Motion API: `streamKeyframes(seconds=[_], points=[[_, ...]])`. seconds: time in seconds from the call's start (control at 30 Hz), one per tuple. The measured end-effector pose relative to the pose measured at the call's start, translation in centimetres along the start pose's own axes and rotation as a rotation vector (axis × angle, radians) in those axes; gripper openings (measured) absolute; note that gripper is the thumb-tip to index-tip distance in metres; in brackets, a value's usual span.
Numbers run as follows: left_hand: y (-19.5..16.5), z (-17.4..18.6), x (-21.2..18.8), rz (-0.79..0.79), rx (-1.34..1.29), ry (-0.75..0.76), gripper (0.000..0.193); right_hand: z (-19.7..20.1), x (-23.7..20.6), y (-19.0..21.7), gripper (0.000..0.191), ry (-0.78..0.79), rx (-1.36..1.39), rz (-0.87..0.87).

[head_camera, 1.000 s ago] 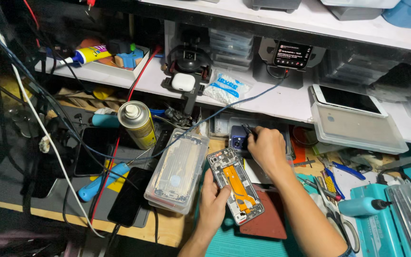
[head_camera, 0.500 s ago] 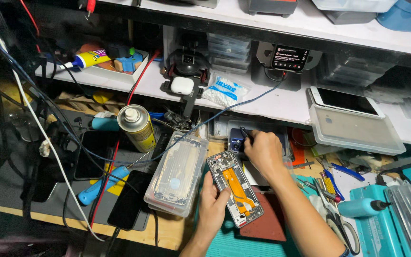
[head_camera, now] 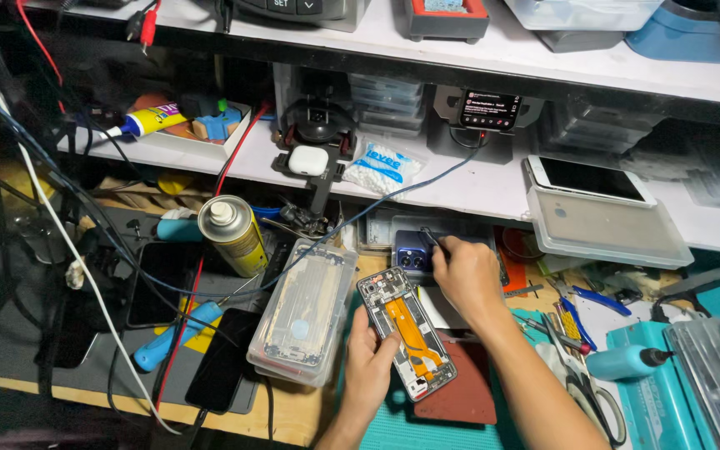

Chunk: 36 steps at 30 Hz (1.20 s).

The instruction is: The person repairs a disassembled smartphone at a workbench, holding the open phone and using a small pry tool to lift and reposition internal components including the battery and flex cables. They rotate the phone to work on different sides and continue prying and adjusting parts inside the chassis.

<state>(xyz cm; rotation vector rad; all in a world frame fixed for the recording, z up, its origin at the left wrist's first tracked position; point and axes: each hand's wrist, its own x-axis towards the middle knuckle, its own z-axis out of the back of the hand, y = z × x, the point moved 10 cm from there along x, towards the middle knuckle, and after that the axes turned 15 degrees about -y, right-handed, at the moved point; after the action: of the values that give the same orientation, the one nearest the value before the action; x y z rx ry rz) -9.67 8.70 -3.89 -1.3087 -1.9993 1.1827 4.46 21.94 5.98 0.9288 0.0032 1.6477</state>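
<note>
Opened phone (head_camera: 406, 343): back cover off, orange flex strip running down its middle, lying slantwise at the front of the counter (head_camera: 293, 412), partly over a dark red mat (head_camera: 468, 392).

Left hand (head_camera: 370, 365): grip closed round the lower left edge of the opened phone, thumb on its rim, steadying it.

Right hand (head_camera: 464, 271): above and right of the phone, fingers pinched shut on thin metal tweezers (head_camera: 430, 239); the tips point up and left over a blue phone back (head_camera: 410, 254) with a camera cluster, which lies just behind the opened phone.

Clear plastic box (head_camera: 306, 310): lidded, long, just left of the opened phone, close against the left hand.

Spray can (head_camera: 231, 233): yellow body, white cap, upright, behind and left of the box.

Two dark phones (head_camera: 225, 367): screens up, on a grey mat at the left, a blue-handled tool (head_camera: 168, 340) lying between them.

Teal mat (head_camera: 410, 425): under the forearms at the front edge.

Scissors (head_camera: 581, 383): right of the right forearm, near blue-handled pliers (head_camera: 597, 297) and a teal bottle (head_camera: 622, 362) lying on its side.

Lower shelf (head_camera: 477, 187): white, behind the counter, carrying a white earbud case (head_camera: 304, 160) on a black stand, a small bag of white beads (head_camera: 383, 167), a small lit display (head_camera: 490, 110), a white phone (head_camera: 589, 179) on a flat clear case, and a tray with a glue tube (head_camera: 147, 123).

Cables (head_camera: 85, 217): black, white, red and blue, crossing the left half.
</note>
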Motion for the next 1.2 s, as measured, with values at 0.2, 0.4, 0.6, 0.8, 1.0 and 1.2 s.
streamKeyframes(seconds=[0.2,0.4,0.6,0.8,1.0,1.2], points=[[0.8,-1.2,0.2,0.064,0.012,0.046,0.029,4.3,-1.8,-2.1,0.025,-0.061,0.158,-0.069],[1.4,-2.9,-0.8,0.253,0.042,0.034,0.032,6.9,-5.5,-6.6,0.024,0.050,0.406,-0.350],[1.4,-5.2,-1.9,0.291,0.025,0.101,0.040,7.0,-9.4,-10.0,0.025,0.161,0.717,-0.626],[2.2,-6.1,-2.2,0.308,-0.005,0.060,0.046,7.1,-10.8,-10.9,0.027,0.185,0.824,-0.689],[3.4,-5.0,-1.7,0.391,0.002,-0.020,0.044,7.6,-11.1,-9.9,0.026,0.179,0.770,-0.649],[3.6,-5.3,-1.5,0.425,-0.069,0.043,0.060,7.5,-11.3,-8.9,0.025,0.190,0.764,-0.631]])
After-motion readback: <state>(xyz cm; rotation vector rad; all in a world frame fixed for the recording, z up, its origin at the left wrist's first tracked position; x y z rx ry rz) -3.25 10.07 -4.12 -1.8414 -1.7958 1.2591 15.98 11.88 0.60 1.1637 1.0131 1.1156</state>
